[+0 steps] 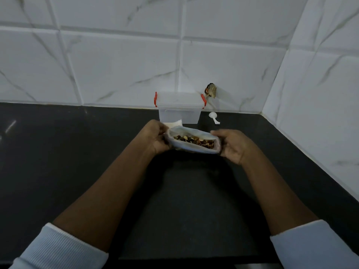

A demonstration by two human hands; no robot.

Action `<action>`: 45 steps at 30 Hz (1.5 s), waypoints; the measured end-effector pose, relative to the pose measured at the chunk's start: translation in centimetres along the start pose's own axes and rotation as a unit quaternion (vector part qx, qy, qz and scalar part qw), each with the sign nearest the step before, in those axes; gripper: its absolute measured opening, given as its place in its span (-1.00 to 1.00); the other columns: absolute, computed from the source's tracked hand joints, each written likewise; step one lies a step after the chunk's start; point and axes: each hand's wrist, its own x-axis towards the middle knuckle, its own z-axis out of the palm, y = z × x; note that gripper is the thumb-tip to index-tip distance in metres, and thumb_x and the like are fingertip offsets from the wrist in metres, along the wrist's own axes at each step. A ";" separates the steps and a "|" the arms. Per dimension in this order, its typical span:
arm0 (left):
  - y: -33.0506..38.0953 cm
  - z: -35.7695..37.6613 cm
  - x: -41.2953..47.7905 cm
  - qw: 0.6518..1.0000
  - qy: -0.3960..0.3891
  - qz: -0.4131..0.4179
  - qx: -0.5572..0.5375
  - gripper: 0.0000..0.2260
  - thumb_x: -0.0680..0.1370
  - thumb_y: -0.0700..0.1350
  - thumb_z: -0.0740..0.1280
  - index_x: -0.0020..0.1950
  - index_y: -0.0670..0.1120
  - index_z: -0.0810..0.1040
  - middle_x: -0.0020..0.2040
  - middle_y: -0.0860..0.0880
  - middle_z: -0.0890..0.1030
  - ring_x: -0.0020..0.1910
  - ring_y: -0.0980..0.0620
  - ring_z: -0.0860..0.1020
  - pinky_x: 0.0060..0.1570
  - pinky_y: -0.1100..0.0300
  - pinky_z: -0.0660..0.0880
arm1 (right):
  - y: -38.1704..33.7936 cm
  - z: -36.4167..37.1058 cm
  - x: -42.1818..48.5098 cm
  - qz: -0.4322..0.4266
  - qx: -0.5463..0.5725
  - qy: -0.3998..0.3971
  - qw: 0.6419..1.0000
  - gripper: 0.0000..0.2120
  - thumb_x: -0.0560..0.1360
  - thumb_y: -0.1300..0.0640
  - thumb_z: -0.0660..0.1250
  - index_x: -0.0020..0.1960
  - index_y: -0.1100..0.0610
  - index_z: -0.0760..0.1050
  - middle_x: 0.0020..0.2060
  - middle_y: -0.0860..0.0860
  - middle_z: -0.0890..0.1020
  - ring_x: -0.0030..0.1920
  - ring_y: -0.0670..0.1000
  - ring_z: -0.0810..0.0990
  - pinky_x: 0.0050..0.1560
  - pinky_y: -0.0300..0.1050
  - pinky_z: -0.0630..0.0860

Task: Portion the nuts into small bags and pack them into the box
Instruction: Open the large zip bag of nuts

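Black polished stone countertop [77,152] below white marble-veined wall tiles [116,65], dimly lit. From nine o'clock: left hand [158,137] curled round one end of a clear soft plastic bag of mixed brown nuts [192,141], right hand [232,145] pinching the three o'clock end, stretched level between them probably to stop spills while working the mouth open. At twelve o'clock beyond the bag, a translucent plastic box with red clips [179,107], lid on, and at one o'clock a small white plastic scoop [213,117], seemingly parked within reach.

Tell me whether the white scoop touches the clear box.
Apart. The head view shows a strip of dark counter between the scoop and the box's right wall.
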 end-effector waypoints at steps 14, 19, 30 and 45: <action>0.3 -0.5 1.1 0.955 -0.001 -0.009 0.298 -0.71 0.61 -0.20 0.28 0.33 -0.17 0.45 0.10 -0.18 0.62 -0.04 -0.08 0.62 -0.33 0.08 0.56 | -0.4 -0.5 0.6 0.052 0.003 -0.004 0.999 -0.76 0.60 0.25 0.23 0.19 0.33 0.54 -0.05 0.21 0.67 -0.12 0.11 0.68 -0.19 -0.01 0.66; 0.8 -0.1 1.5 0.938 -0.003 -0.040 0.345 -0.83 0.66 -0.12 0.18 0.13 -0.17 0.50 0.01 -0.16 0.61 -0.09 -0.07 0.58 -0.14 0.10 0.51 | -0.2 0.2 1.1 0.059 0.022 0.026 0.998 -0.83 0.60 0.24 0.17 0.07 0.28 0.50 -0.04 0.20 0.61 -0.12 0.11 0.64 -0.13 0.05 0.64; 0.3 -1.5 2.3 0.880 -0.035 0.089 0.465 -0.72 0.53 -0.05 0.50 0.20 -0.06 0.57 0.19 -0.10 0.57 0.15 -0.11 0.56 -0.12 0.08 0.57 | -0.1 -1.4 0.9 -0.057 -0.206 0.003 0.977 -0.77 0.59 0.03 0.43 0.17 0.14 0.59 0.08 0.10 0.67 0.04 0.09 0.65 -0.01 0.05 0.68; 0.2 -1.8 1.5 0.840 0.064 0.172 0.511 -0.72 0.60 0.05 0.41 0.09 -0.16 0.55 -0.05 -0.19 0.66 -0.22 -0.07 0.59 -0.13 0.00 0.64 | -0.4 -2.7 0.4 -0.125 -0.438 0.113 0.883 -0.83 0.61 0.01 0.38 0.11 0.06 0.49 -0.10 0.10 0.67 -0.25 0.04 0.64 -0.31 -0.08 0.56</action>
